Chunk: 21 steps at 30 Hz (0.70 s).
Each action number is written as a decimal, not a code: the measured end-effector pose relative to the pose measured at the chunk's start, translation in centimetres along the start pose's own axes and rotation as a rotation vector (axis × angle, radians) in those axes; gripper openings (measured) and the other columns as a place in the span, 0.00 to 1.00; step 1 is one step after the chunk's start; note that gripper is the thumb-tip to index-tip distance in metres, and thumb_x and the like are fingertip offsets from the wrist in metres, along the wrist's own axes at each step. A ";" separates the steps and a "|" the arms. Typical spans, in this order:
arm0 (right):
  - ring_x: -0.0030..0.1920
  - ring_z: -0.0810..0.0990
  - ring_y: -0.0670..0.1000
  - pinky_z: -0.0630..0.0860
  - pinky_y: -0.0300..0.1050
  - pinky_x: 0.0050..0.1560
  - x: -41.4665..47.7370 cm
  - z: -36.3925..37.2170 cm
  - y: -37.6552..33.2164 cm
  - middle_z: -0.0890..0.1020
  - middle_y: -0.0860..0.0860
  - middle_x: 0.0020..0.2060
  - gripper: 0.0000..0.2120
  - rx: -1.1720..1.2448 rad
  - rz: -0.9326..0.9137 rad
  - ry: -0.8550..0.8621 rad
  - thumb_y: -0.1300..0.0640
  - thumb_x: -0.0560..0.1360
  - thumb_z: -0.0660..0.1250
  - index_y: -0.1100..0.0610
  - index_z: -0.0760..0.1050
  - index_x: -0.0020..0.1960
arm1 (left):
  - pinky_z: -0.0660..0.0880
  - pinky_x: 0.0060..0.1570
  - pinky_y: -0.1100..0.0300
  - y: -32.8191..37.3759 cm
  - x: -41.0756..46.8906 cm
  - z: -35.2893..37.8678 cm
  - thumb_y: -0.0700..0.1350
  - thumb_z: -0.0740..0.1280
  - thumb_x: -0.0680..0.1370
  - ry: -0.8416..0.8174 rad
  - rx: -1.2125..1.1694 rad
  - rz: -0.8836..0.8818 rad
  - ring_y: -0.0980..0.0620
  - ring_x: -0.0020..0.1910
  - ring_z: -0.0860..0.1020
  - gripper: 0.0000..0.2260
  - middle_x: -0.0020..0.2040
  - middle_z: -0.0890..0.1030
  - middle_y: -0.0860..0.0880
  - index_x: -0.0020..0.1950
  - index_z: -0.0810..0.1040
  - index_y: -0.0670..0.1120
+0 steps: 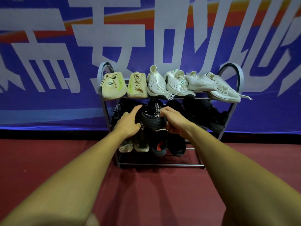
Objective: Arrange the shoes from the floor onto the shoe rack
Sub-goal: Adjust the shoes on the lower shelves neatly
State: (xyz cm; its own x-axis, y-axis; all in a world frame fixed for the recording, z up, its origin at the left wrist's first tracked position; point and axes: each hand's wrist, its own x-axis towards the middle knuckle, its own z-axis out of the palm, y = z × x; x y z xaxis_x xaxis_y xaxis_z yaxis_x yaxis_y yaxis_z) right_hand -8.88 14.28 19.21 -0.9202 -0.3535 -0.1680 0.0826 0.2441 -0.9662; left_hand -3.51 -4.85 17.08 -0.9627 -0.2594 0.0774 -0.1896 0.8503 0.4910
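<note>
Black shoe (152, 119) located at front edge of middle shelf of shoe rack (162, 165), toe toward the camera, between other dark shoes (211, 116); right hand (174, 122) grips its right side, fingers curled over the upper, thumb beneath the sole; left hand (128, 123) rests against its left side, fingers extended, not curled; top shelf carries beige shoes (114, 86) and white shoes (179, 84); rack stands on red floor (146, 193).
</note>
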 end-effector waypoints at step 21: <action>0.25 0.67 0.47 0.62 0.38 0.28 -2.0 -3.8 1.3 0.72 0.47 0.24 0.09 -0.034 0.004 0.084 0.54 0.64 0.72 0.54 0.73 0.33 | 0.64 0.55 0.49 2.3 -2.0 1.3 0.65 0.74 0.63 -0.209 0.335 0.123 0.44 0.61 0.68 0.33 0.57 0.78 0.50 0.62 0.68 0.53</action>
State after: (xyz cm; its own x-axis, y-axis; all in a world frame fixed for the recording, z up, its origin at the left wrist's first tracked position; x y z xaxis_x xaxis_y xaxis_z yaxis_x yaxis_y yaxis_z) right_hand -8.41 18.73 19.01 -0.9489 -0.2757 -0.1533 0.0744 0.2767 -0.9581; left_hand -2.30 -1.79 16.95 -0.9940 -0.0772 -0.0774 -0.0899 0.9801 0.1772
